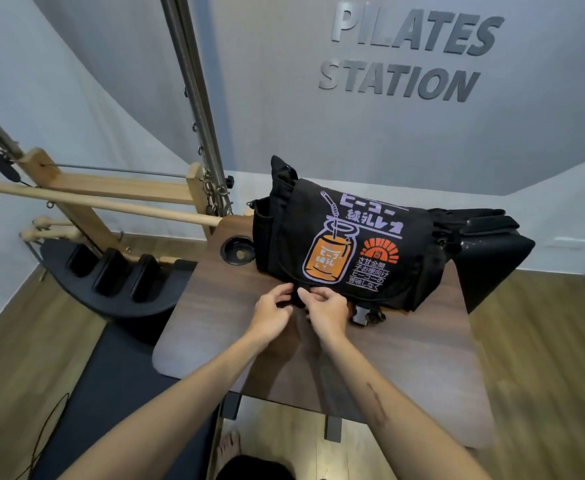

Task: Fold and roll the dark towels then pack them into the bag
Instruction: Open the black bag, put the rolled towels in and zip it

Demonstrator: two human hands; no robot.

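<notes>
Both hands, left hand (273, 311) and right hand (325, 311), pinch the flap clasp of the black bag (346, 244) on the table (405, 358); no towels visible, so fumbling the clasp probably drags it toward the edge.

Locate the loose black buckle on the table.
In the head view, the buckle lies on the wooden table, under the messenger bag's front edge, just right of the right hand.

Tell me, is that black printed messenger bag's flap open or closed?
Closed: the black printed messenger bag's flap lies down over its front, both hands at its lower edge.
</notes>
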